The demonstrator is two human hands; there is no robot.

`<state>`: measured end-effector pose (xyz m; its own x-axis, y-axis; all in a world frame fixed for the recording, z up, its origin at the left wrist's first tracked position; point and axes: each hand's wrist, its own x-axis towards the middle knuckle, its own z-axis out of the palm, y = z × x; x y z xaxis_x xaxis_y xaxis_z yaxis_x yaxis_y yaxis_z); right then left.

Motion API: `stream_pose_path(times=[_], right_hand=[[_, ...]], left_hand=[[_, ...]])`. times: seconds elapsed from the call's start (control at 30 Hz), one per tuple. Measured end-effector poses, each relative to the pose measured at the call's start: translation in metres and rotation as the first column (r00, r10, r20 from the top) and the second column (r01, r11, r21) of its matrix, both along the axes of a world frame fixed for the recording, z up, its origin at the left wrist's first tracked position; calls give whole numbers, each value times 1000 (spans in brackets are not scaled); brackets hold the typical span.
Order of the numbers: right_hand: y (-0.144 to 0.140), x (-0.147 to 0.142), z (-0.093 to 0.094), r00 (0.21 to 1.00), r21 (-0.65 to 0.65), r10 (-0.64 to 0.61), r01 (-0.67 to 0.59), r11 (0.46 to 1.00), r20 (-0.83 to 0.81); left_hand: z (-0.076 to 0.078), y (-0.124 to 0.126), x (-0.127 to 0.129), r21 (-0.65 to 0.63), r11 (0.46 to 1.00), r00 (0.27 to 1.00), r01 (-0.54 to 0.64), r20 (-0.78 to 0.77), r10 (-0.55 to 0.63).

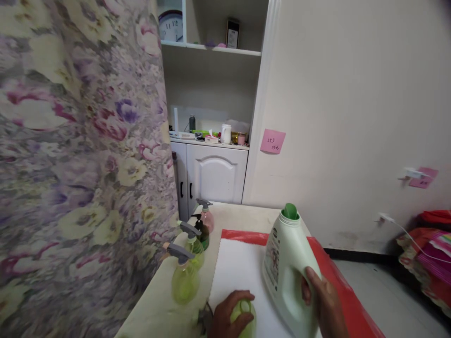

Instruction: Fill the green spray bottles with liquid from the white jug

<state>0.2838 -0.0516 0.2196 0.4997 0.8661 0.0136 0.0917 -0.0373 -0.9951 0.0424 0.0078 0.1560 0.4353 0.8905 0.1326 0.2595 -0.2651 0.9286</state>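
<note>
Right hand: my right hand (326, 300) is wrapped around the handle side of a pale green detergent jug (287, 267), fingers curled on its rear edge, grasping it firmly.
Detergent jug: it leans back toward me, its green spout (291, 211) pointing up and away, well above my right hand; its printed label faces left.
Left hand: my left hand (229, 317) is clenched over a small yellow-green spray bottle (244, 315) at the lower edge of view, just left of the jug's base; I see only the bottle's rounded body between my fingers.
White sheet: a white sheet (236, 272) lies directly under both hands, on top of a red sheet (331, 277) that shows beyond and to the right of my right hand.
Bench: the cream bench (165, 310) carries all of this and runs away from my hands toward the cupboards.
Other bottles: left of and beyond my left hand stands a row along the bench edge. Nearest is a yellow-green sprayer (183, 277), then a second green sprayer (193, 244), a dark green pump bottle (202, 232), and farthest a pink sprayer (207, 217).
Curtain: a floral curtain (77, 155) hangs close on the far left of my left hand, filling that side.
Wall: a pink sticky note (272, 141) sits high above my right hand.
</note>
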Motion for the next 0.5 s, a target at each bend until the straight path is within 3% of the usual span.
stream_pose_path(times=[0.27, 0.4, 0.5], right_hand=[[-46, 45, 49, 979, -163, 131, -105, 981, 158], [-63, 59, 63, 961, -237, 185, -135, 962, 204], [-72, 61, 71, 937, -290, 297, -238, 927, 182]], left_hand=[[-2, 2, 11, -19, 999, 993, -28, 110, 30], [0, 3, 9, -19, 999, 992, -38, 116, 40], [4, 1, 8, -28, 998, 993, -53, 108, 56]])
